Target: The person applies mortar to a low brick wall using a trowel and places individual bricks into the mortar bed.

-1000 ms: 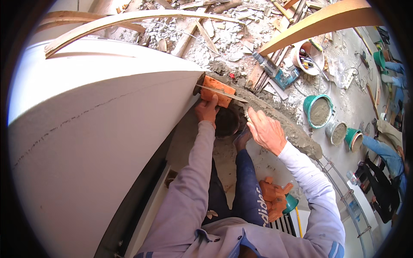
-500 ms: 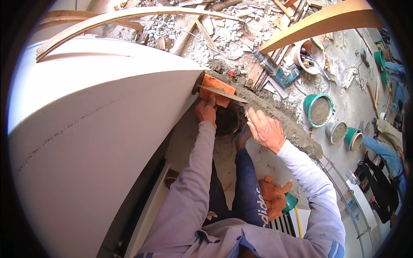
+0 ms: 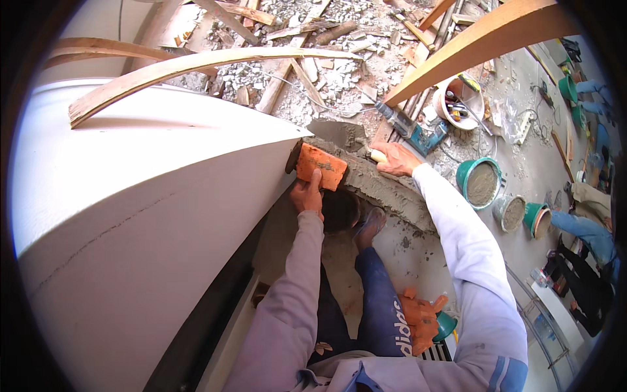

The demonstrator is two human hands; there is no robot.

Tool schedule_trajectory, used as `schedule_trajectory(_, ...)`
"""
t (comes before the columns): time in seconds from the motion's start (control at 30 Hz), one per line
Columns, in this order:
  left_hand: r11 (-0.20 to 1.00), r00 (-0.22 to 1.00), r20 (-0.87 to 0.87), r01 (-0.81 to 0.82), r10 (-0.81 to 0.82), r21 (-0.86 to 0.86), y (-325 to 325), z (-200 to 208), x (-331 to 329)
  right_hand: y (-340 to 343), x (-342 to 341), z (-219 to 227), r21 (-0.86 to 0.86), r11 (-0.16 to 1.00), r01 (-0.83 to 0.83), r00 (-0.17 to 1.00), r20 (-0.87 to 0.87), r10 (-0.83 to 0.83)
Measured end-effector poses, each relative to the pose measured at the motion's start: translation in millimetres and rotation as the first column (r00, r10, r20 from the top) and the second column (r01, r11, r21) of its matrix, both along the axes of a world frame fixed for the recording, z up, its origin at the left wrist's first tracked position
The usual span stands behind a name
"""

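Observation:
My left hand is closed on the near edge of an orange brick, thumb on its upper face. The brick lies at the left end of a strip of grey mortar, close to the white wall. A dark patch of mortar shows between the brick and that wall. My right hand grips the pale handle of a trowel over the strip. Its grey blade seems to reach along the strip's far side, beyond the brick; mortar makes its outline hard to tell.
A power drill lies beyond my right hand, near a tool bucket. Green mortar buckets stand to the right. Orange bricks are piled by my leg. Curved-looking planks cross above the white wall. Rubble covers the far floor.
The trowel has moved off the brick's top to the far side of the mortar strip, my right hand going farther away. My left hand still holds the brick. The view has shifted slightly.

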State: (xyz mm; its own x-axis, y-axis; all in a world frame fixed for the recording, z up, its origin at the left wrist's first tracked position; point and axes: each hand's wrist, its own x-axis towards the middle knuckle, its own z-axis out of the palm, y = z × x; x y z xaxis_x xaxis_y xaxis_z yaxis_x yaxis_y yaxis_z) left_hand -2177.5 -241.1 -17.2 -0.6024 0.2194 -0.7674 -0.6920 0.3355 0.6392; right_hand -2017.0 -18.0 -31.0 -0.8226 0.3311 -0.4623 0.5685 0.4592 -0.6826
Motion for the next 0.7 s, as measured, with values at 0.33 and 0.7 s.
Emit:
schedule_trajectory(0.33, 0.987, 0.992, -0.104, -0.061, 0.077, 0.147, -13, -25, 0, 17, 1, -1, -0.110, 0.984, -0.137, 0.987, -0.104, 0.126)
schedule_trajectory(0.7, 0.999, 0.996, -0.086, -0.012, 0.008, -0.045, -3, 5, -1, 47, 0, 46, -0.282, 0.938, -0.201, 0.972, 0.066, 0.227)
